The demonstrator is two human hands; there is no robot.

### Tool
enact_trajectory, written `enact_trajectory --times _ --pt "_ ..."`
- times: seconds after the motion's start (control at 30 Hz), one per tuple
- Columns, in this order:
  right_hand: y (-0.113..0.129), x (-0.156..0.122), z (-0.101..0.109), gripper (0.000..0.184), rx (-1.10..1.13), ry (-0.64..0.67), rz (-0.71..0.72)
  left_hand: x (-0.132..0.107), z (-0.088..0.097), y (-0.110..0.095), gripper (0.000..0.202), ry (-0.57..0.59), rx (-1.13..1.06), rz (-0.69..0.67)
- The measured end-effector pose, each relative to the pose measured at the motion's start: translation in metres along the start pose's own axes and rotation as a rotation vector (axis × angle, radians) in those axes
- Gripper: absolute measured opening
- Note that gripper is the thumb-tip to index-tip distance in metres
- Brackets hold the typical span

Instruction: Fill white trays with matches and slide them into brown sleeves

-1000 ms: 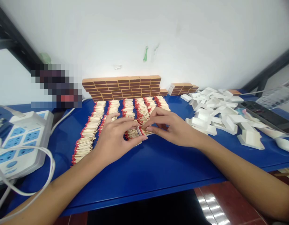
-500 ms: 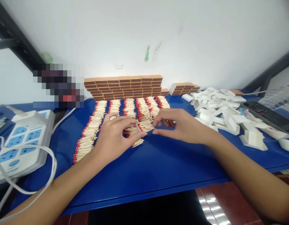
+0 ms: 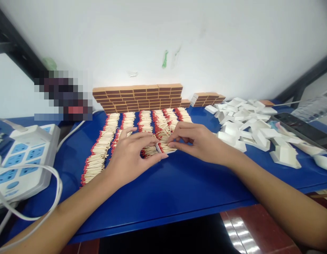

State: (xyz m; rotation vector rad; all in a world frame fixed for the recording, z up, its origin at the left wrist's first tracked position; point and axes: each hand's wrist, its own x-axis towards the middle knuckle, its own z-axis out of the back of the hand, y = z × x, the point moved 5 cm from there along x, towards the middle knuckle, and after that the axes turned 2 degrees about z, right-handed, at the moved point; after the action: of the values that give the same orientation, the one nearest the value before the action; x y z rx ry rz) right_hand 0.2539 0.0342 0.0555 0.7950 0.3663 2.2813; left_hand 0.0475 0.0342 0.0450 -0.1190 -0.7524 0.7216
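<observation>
My left hand (image 3: 135, 151) is closed around a small white matchbox tray (image 3: 158, 148), thumb at the near side and fingers at the far side. Red-headed matches (image 3: 165, 146) lie in the tray, their heads toward my left palm. Over the tray's right end, my right hand (image 3: 194, 143) pinches at the matches with thumb and fingertips; its other fingers are curled. Loose matches (image 3: 149, 151) show beneath my left hand. Behind both hands, rows of piled matches (image 3: 128, 120) run back across the blue table (image 3: 163, 197).
Stacked brown matchboxes (image 3: 138, 98) stand against the wall, with a smaller stack (image 3: 207, 99) beside them. White empty trays (image 3: 241, 123) are heaped at the right, near a phone (image 3: 303, 128). A power strip (image 3: 28, 155) and looped white cable (image 3: 59, 190) occupy the left.
My right hand has moved left, its fingertips now over the matches in the tray. My left hand keeps its hold on the tray. The whole view has shifted slightly.
</observation>
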Motion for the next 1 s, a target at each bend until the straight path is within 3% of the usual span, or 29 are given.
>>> enact_trajectory --times 1.0 --pt "0.0016 -0.0032 0.0040 0.013 0.013 0.003 0.001 -0.0010 -0.0012 0.0016 0.029 0.013 0.006 -0.003"
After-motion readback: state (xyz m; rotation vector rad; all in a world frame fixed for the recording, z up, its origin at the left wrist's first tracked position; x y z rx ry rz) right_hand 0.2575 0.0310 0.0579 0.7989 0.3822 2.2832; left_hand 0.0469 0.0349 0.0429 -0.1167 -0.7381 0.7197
